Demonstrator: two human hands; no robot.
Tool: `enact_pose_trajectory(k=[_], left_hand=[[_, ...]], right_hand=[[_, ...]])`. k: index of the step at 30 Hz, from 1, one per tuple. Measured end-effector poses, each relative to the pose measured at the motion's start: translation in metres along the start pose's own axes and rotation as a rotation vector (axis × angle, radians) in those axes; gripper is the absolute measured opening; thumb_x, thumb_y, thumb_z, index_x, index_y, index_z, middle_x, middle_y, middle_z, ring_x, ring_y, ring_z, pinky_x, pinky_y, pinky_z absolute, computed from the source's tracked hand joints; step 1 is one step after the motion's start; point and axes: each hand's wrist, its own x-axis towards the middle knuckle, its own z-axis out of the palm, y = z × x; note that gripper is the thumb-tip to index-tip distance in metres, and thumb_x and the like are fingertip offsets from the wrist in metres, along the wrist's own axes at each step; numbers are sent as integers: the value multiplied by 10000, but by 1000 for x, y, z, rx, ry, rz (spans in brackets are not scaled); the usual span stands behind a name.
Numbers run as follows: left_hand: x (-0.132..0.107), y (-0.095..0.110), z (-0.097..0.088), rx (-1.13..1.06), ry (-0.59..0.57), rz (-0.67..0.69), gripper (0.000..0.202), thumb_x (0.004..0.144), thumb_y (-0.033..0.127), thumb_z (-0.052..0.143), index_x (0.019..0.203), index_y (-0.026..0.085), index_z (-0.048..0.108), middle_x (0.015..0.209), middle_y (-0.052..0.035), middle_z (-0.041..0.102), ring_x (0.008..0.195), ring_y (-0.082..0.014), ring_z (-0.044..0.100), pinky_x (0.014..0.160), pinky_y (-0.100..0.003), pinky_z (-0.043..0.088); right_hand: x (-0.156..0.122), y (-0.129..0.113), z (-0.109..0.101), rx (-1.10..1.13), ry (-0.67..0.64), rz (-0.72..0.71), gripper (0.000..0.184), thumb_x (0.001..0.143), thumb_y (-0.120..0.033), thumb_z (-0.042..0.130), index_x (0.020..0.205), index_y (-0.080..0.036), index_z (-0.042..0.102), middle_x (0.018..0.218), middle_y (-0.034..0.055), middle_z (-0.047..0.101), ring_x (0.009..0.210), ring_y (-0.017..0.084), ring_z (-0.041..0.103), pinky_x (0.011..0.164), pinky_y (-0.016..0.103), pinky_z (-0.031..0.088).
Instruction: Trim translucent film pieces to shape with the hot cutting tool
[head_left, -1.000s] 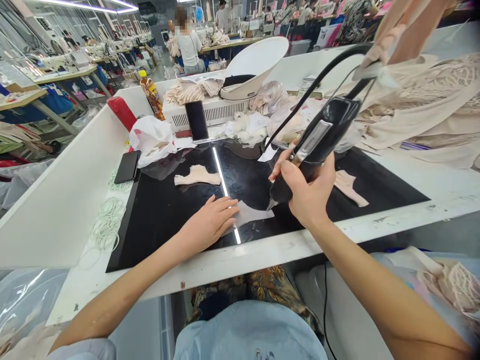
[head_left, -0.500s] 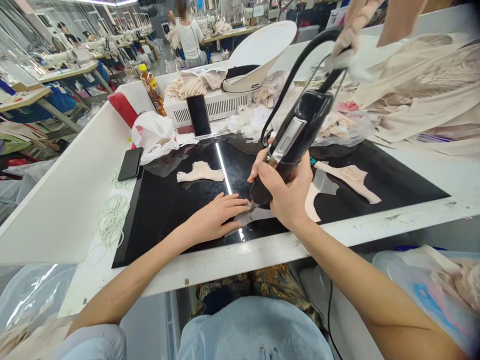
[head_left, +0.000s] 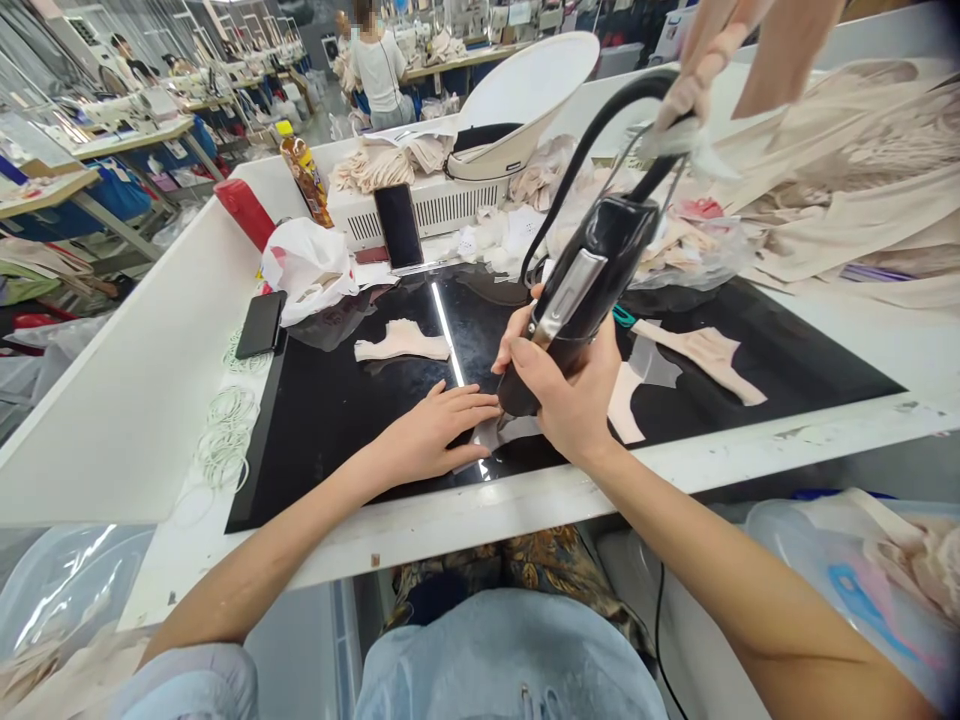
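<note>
My right hand point(head_left: 574, 385) is wrapped round a black corded power tool point(head_left: 592, 270) with a silver lever on its side. The tool leans down to the left, and its lower end is over the black work mat point(head_left: 330, 430). What its tip does is hidden. My left hand point(head_left: 435, 435) lies flat with its fingers stretched out, just left of the tool's lower end. Between the two hands lies a thin, see-through strip point(head_left: 517, 430), touched by my left fingertips. Beige fabric pieces lie about: one cut piece point(head_left: 403, 341) beyond my left hand, another piece point(head_left: 709, 360) at the right.
A black phone point(head_left: 260, 325) and pale green rubber bands point(head_left: 225, 440) lie at the left edge. Behind stand a propped phone point(head_left: 399, 226), a white plastic bag point(head_left: 311, 270), a bottle point(head_left: 306, 180) and a sun hat point(head_left: 525, 100). Beige fabric point(head_left: 847, 190) is heaped at the right.
The tool has tipped slightly and its lower end sits a little lower and further left, with my right hand still round it. My left hand stays nearly in place.
</note>
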Motion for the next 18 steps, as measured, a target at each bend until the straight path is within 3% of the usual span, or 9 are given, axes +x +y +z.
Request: enact_pose_trajectory(k=[18], left_hand=[[-1, 4, -2, 4, -20, -31, 492, 986, 428, 590, 1449, 286, 503, 1570, -89, 471, 1488, -295, 381, 1225, -658, 173]], right_hand=[[-9, -10, -11, 30, 1, 47, 416, 802, -349, 800, 1114, -299, 528, 856, -18, 658, 685, 157, 639, 671, 355, 592]])
